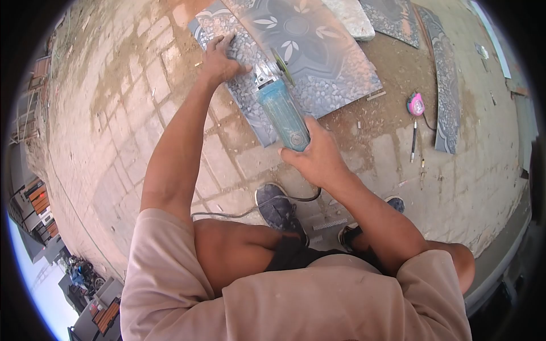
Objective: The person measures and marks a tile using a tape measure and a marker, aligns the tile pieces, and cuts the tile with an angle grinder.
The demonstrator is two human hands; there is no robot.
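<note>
My right hand (pixel 319 152) is wrapped round the rear of a teal angle grinder (pixel 281 111), whose head points away from me. The grinder's thin disc (pixel 282 67) stands on edge, overlapping a grey tile (pixel 341 71) with a flower and pebble pattern. My left hand (pixel 220 61) rests with fingers spread on a pebble-patterned tile strip (pixel 244 48) along the left side of that tile. Its thumb reaches toward the grinder's metal head (pixel 265 73).
A power cord (pixel 227 215) runs past my shoe (pixel 274 203). To the right lie a pink tape measure (pixel 416 104), a dark pen-like marker (pixel 413 142) and a long tile offcut (pixel 445 85). A whitish slab (pixel 351 20) and another tile piece (pixel 392 21) sit at the back on dusty paving.
</note>
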